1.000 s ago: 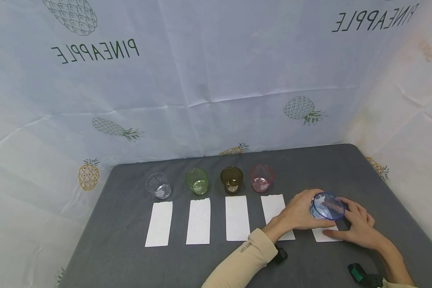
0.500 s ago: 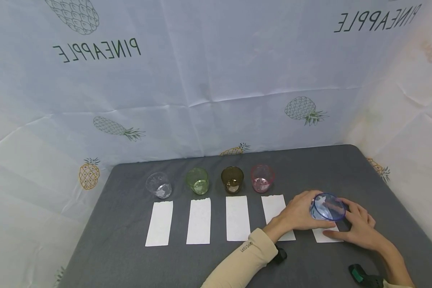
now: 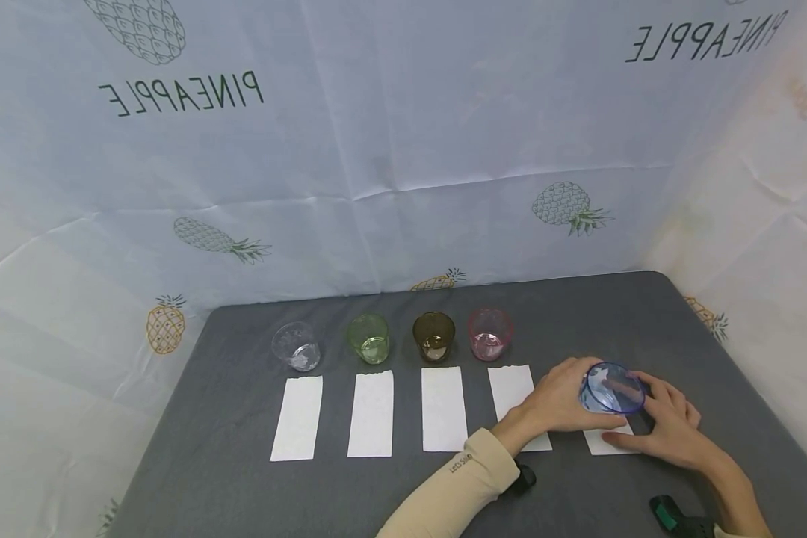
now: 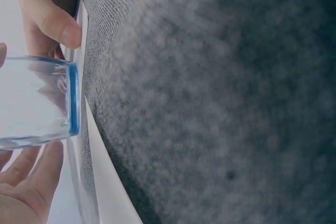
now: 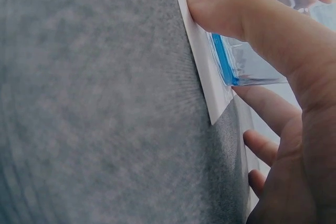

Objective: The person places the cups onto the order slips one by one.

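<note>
My left hand (image 3: 565, 396) grips a clear blue glass (image 3: 595, 396) at the right of the table, thumb on the near side and fingers round the far side. The glass is upright, its blue base (image 4: 73, 98) close over a white paper strip (image 3: 607, 444). On its right side my right hand (image 3: 675, 430) has spread, relaxed fingers, with the index fingertip at the glass. My right thumb (image 5: 226, 14) lies on the paper strip's edge in the right wrist view. The glass and the hands hide much of that strip.
Clear (image 3: 297, 347), green (image 3: 368, 338), brown (image 3: 433, 336) and pink (image 3: 489, 334) glasses stand in a row at the back of the grey table (image 3: 255, 501). Before each lies a white paper strip; my left forearm covers part of the fourth strip (image 3: 509, 385). A patterned curtain (image 3: 376, 149) closes the back.
</note>
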`<state>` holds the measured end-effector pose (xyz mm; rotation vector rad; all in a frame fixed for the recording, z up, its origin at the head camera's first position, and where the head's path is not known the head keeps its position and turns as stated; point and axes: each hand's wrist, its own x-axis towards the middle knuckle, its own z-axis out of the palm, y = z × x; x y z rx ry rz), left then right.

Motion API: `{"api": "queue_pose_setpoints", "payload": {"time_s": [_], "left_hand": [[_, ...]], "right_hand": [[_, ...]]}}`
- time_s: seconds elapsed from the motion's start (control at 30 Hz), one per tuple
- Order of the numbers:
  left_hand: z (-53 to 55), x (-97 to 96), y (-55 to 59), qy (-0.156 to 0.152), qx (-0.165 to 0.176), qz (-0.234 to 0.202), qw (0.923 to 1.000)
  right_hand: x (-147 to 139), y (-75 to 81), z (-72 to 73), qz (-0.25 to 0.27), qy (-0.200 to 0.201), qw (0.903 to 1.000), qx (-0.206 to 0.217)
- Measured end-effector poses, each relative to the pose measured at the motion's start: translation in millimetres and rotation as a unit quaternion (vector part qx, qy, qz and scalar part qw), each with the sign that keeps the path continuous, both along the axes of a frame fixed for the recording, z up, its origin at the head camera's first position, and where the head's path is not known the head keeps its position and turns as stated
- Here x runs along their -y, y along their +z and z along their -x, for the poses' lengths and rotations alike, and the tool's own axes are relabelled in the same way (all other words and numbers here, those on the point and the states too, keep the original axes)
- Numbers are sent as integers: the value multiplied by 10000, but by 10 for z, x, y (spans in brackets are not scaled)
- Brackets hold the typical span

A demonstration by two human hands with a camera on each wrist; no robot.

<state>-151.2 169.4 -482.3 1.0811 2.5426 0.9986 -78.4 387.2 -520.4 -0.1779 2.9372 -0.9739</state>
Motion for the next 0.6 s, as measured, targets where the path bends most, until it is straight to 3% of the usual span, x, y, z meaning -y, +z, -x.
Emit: {"api": "queue_pose_setpoints", "payload": {"time_s": [0.37,0.6], "left_hand": [[-26,47,34,-120,18,42,9999],[8,152,189,-191,144,-113,9997]], "right_hand": [[12,-8,3,-159,3,9999,-5],[17,-12,-21,-292,-17,9995,-115]]}}
